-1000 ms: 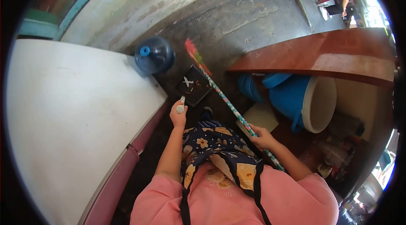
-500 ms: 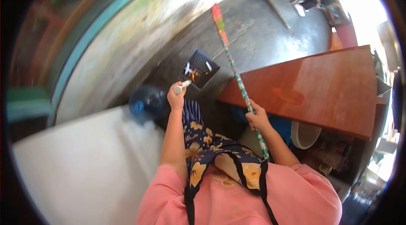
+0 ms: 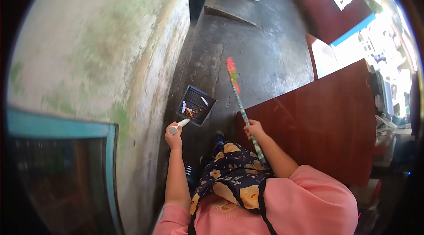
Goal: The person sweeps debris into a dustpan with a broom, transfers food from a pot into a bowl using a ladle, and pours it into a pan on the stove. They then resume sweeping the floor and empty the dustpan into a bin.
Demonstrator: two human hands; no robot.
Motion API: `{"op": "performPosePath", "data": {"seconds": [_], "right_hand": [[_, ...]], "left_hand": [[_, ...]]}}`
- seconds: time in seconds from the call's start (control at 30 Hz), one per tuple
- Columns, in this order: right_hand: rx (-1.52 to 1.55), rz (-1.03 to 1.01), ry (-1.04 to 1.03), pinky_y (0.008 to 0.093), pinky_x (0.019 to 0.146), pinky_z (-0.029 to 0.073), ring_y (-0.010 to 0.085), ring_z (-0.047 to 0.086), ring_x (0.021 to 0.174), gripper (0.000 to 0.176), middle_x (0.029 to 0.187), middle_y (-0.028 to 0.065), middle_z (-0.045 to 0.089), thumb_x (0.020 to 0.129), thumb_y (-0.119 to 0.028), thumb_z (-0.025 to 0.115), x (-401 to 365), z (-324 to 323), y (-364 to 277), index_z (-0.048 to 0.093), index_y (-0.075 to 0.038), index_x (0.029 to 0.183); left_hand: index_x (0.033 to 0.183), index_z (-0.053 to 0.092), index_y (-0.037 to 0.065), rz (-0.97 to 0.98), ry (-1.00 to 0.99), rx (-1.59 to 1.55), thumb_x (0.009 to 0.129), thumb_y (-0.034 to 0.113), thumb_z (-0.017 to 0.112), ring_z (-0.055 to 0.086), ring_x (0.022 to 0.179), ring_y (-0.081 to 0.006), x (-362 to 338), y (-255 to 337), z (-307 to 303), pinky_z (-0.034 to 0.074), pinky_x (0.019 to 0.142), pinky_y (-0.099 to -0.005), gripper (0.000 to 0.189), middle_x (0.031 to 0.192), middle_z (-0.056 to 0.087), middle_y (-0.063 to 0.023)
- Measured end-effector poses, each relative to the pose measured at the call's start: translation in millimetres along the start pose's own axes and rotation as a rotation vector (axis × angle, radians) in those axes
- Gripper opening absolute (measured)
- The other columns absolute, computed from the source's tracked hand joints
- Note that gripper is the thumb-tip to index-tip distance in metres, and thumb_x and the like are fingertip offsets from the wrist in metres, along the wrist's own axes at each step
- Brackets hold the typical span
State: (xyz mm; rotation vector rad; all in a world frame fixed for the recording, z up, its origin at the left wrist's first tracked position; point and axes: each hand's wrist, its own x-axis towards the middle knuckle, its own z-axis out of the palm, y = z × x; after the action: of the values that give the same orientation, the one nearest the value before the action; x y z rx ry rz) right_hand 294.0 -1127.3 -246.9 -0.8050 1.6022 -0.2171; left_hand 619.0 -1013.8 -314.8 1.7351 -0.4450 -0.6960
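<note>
The dustpan (image 3: 197, 98) is a black, rectangular tray with a ribbed inner surface. Its pale handle (image 3: 181, 126), ending in a round cap, points back into the left hand (image 3: 173, 136). Two white scraps (image 3: 204, 101) lie apart in it, with small orange-red bits (image 3: 190, 112) near the handle side. The broom (image 3: 242, 108) has a long stick in a green floral pattern, gripped by the right hand (image 3: 253, 129) and slanting forward. Its narrow head (image 3: 232, 74), pinkish red, yellow-green and orange, points away beyond the tray; whether either touches the floor (image 3: 269, 54) is unclear.
</note>
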Motion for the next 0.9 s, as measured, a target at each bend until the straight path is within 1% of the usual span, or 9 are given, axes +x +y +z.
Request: {"op": "performPosePath", "data": {"seconds": [0.23,0.33,0.43,0.5,0.63,0.67,0.73,0.77,0.9], "right_hand": [[-0.315,0.21,0.336,0.0363,0.037,0.047,0.0247,0.058,0.041,0.009,0.051,0.0132,0.056,0.073,-0.004,0.061,199.6,-82.3,-55.9,0.056,0.002,0.068],[-0.423,0.365,0.134,0.0372,0.043,0.05,0.0258,0.061,0.047,0.011,0.057,0.0135,0.059,0.075,-0.005,0.056,226.7,-69.4,-82.5,0.055,0.005,0.079],[-0.572,0.139,0.006,0.0338,0.045,0.049,0.0226,0.061,0.047,0.028,0.059,0.0136,0.059,0.068,-0.002,0.058,144.9,-68.3,-62.6,0.057,0.003,0.096],[-0.17,0.23,-0.176,0.0298,0.043,0.045,0.0125,0.054,0.043,0.052,0.056,0.0098,0.053,0.065,-0.005,0.059,62.1,-90.6,-116.5,0.054,-0.004,0.117],[-0.435,-0.05,-0.066,0.0308,0.056,0.049,0.0208,0.06,0.054,0.06,0.07,0.0142,0.059,0.067,-0.009,0.059,-4.0,-105.1,-157.0,0.05,-0.014,0.126],[-0.478,-0.149,0.035,0.0333,0.059,0.05,0.0264,0.062,0.057,0.06,0.071,0.017,0.06,0.067,-0.008,0.058,6.5,-104.1,-143.8,0.05,-0.015,0.126],[-0.342,0.157,0.126,0.0343,0.059,0.049,0.0306,0.062,0.059,0.058,0.074,0.0191,0.061,0.067,-0.007,0.056,54.8,-110.7,-189.5,0.05,-0.012,0.124],[-0.416,-0.063,0.215,0.0349,0.049,0.049,0.0294,0.061,0.051,0.054,0.071,0.0196,0.06,0.069,-0.005,0.055,106.7,-116.9,-164.1,0.049,-0.007,0.122],[-0.418,0.164,0.281,0.0385,0.044,0.049,0.0292,0.062,0.053,0.025,0.067,0.0198,0.06,0.074,0.0,0.051,267.3,-132.8,-178.9,0.05,0.001,0.1]], "left_hand": [[0.092,0.063,0.001,-0.011,-0.19,0.233,0.071,0.005,0.071,0.06,0.089,-0.0184,105.2,32.5,109.4,0.045,0.082,-0.0298,0.023,0.096,0.065,-0.0078],[0.09,0.063,0.002,-0.021,-0.328,0.35,0.069,0.004,0.072,0.061,0.092,-0.0214,150.7,15.3,154.1,0.045,0.083,-0.0316,0.023,0.098,0.065,-0.0097],[0.086,0.063,0.003,0.064,-0.383,0.408,0.066,0.002,0.073,0.061,0.093,-0.0251,159.1,18.2,206.6,0.046,0.083,-0.0338,0.023,0.1,0.064,-0.0098],[0.086,0.062,0.003,0.066,-0.407,0.442,0.066,0.002,0.073,0.06,0.094,-0.0253,169.8,19.9,232.2,0.046,0.083,-0.0341,0.022,0.1,0.064,-0.0098],[0.085,0.062,0.003,0.071,-0.391,0.454,0.066,0.002,0.073,0.06,0.094,-0.0259,203.7,26.6,275.0,0.046,0.083,-0.0345,0.021,0.101,0.064,-0.0102],[0.085,0.062,0.003,0.057,-0.379,0.443,0.066,0.002,0.073,0.06,0.094,-0.0258,213.7,22.7,280.1,0.047,0.083,-0.0343,0.021,0.101,0.063,-0.0104],[0.085,0.062,0.003,0.044,-0.389,0.455,0.067,0.002,0.072,0.06,0.095,-0.0256,231.5,27.5,296.1,0.046,0.083,-0.0344,0.021,0.101,0.063,-0.0106],[0.085,0.063,0.003,0.048,-0.388,0.443,0.067,0.002,0.072,0.06,0.094,-0.0256,242.4,26.2,304.3,0.046,0.083,-0.0345,0.021,0.101,0.063,-0.0108],[0.086,0.063,0.003,0.093,-0.453,0.454,0.067,0.002,0.072,0.06,0.094,-0.0265,268.7,30.2,333.0,0.046,0.084,-0.035,0.02,0.102,0.063,-0.0116]]}}
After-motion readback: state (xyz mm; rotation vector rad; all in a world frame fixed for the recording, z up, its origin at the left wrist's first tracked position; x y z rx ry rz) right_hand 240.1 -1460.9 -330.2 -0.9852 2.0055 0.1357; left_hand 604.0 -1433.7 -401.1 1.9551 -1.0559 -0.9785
